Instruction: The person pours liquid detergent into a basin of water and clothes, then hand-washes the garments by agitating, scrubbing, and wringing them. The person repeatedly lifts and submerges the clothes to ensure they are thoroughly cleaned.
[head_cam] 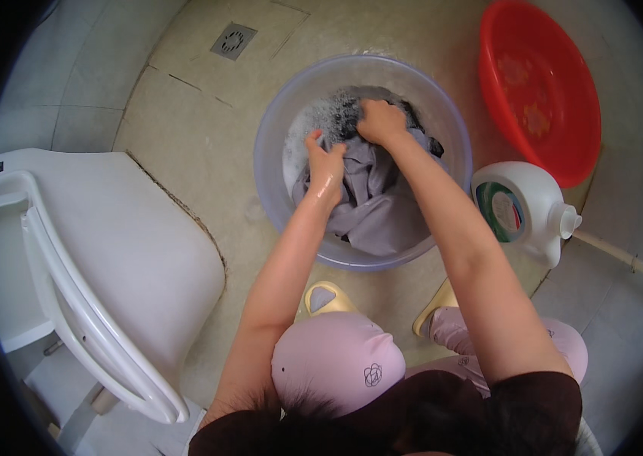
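Observation:
A translucent plastic basin (275, 199) with a bluish rim stands on the floor, holding sudsy water (300, 137) and wet clothes. Grey fabric (381, 219) is heaped at its near side, and a dark garment (347, 114) lies partly in the foam towards the far side. My left hand (326, 168) is over the left part of the grey fabric, fingers apart, with nothing gripped. Against the dark cloth, my right hand (381, 122) has its fingers bent down; the fingertips are hidden, so a grip on the cloth cannot be told.
To the right, a red plastic basin (575, 108) leans against the wall, and a white detergent bottle (535, 194) stands beside the washing basin. A white toilet (144, 228) is at the left. A metal floor drain (233, 41) lies beyond. Yellow slippers (335, 299) are on my feet.

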The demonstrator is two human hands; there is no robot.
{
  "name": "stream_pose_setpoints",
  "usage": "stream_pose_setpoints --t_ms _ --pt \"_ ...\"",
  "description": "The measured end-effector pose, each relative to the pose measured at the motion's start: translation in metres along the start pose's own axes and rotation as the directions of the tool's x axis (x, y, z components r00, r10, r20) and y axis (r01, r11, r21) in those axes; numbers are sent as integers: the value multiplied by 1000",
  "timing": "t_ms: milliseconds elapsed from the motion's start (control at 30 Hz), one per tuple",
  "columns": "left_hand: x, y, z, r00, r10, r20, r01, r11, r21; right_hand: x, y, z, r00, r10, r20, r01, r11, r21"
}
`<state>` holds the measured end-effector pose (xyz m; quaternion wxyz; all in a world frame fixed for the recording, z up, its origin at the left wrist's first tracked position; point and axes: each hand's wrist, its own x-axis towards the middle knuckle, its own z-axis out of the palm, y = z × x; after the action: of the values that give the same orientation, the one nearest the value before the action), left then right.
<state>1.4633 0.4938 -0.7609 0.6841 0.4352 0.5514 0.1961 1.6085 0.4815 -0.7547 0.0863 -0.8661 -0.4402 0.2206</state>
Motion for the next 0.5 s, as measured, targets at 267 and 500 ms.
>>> stream_pose_setpoints --t_ms 267,500 --pt "-37 25 -6 846 245 474 -357 920 163 -106 10 -57 951 55 304 -5 987 -163" --pt "-18 17 -18 822 180 540 -323 928 183 -132 0 -70 986 -52 159 60 997 -51"
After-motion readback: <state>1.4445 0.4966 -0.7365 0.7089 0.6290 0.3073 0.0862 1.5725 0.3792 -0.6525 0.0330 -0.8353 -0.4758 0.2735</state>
